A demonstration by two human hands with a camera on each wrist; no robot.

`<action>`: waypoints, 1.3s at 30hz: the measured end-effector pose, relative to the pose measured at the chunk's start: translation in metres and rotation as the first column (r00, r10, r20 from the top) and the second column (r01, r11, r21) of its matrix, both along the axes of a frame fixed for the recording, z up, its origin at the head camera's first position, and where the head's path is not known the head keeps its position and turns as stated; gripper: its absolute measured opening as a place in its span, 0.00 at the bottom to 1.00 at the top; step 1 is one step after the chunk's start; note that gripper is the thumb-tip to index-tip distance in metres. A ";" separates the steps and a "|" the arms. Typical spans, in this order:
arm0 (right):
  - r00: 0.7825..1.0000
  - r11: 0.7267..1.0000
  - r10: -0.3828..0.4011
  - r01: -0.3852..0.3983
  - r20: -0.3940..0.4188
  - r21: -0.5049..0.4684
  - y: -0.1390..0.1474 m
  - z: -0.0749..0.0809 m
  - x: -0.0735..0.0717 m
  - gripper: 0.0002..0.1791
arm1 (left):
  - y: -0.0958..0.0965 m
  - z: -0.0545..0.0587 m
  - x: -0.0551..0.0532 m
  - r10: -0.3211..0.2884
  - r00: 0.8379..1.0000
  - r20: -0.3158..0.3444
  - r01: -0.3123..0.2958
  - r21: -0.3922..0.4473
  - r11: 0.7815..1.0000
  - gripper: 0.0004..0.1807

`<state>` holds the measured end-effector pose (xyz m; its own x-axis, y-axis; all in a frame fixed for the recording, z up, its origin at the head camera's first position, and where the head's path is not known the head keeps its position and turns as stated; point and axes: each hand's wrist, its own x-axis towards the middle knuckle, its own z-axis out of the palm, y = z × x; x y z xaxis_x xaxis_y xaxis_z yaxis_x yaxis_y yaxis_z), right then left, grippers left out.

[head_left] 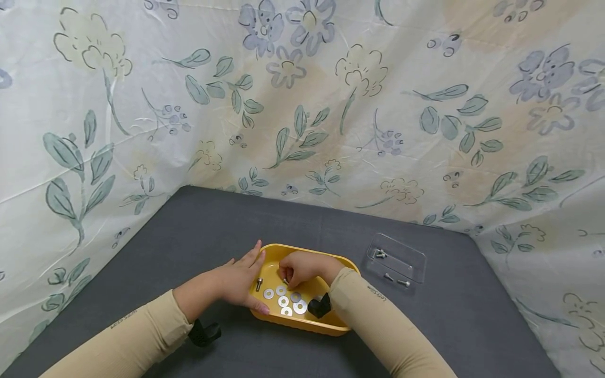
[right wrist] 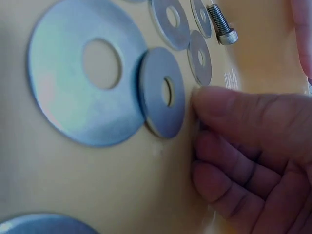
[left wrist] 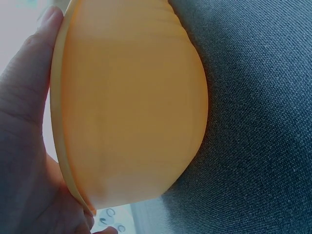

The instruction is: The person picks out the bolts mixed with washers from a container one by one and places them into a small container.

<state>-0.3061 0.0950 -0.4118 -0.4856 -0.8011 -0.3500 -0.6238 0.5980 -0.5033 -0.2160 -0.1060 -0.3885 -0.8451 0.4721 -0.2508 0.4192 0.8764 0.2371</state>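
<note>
A yellow tray with rounded ends stands on the dark cloth. My left hand rests on its left end, thumb and fingers spread along the rim; the left wrist view shows the tray's outer wall close up. Inside the tray, my right hand has its fingers curled at the floor and pinches a small metal screw, mostly hidden by the fingertips. Several flat washers lie nearer the front. A socket-head screw lies beside them, toward the tray's left end.
To the right, a clear plastic tray holds a few small screws near its left end, with others by its front side. A black wrist strap hangs under the left wrist. Floral fabric hangs behind the dark cloth surface.
</note>
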 end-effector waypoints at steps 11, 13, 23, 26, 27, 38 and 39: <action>0.999 1.000 -0.007 0.008 -0.034 0.020 0.001 0.008 -0.002 0.06 | -0.001 0.000 0.000 0.000 1.000 -0.001 0.000 0.014 1.000 0.71; 0.999 1.000 -0.005 0.006 -0.042 0.014 0.001 0.013 -0.003 0.05 | -0.001 -0.001 0.000 0.001 1.000 -0.004 -0.001 0.011 1.000 0.72; 0.997 0.995 -0.073 0.074 0.005 -0.071 0.012 0.034 -0.001 0.05 | -0.001 -0.002 -0.001 0.010 1.000 -0.006 -0.010 0.011 1.000 0.72; 0.996 0.992 -0.084 0.085 0.011 -0.093 0.017 0.040 0.000 0.06 | -0.001 -0.002 -0.001 0.013 1.000 -0.005 -0.013 0.014 1.000 0.72; 0.996 0.991 -0.089 0.090 0.016 -0.101 0.018 0.042 0.001 0.06 | -0.001 -0.002 -0.001 0.013 1.000 -0.005 -0.013 0.013 1.000 0.72; 0.991 0.977 -0.132 0.134 0.024 -0.168 0.037 0.064 0.003 0.08 | -0.001 -0.003 -0.002 0.006 1.000 -0.006 -0.006 0.008 1.000 0.72; 0.990 0.975 -0.141 0.143 0.026 -0.171 0.039 0.066 0.003 0.08 | -0.001 -0.003 -0.002 0.007 1.000 -0.005 -0.007 0.007 1.000 0.72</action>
<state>-0.3029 0.1336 -0.3460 -0.5947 -0.7731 -0.2203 -0.5308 0.5835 -0.6146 -0.2176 -0.1067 -0.3913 -0.8496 0.4679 -0.2434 0.4143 0.8777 0.2411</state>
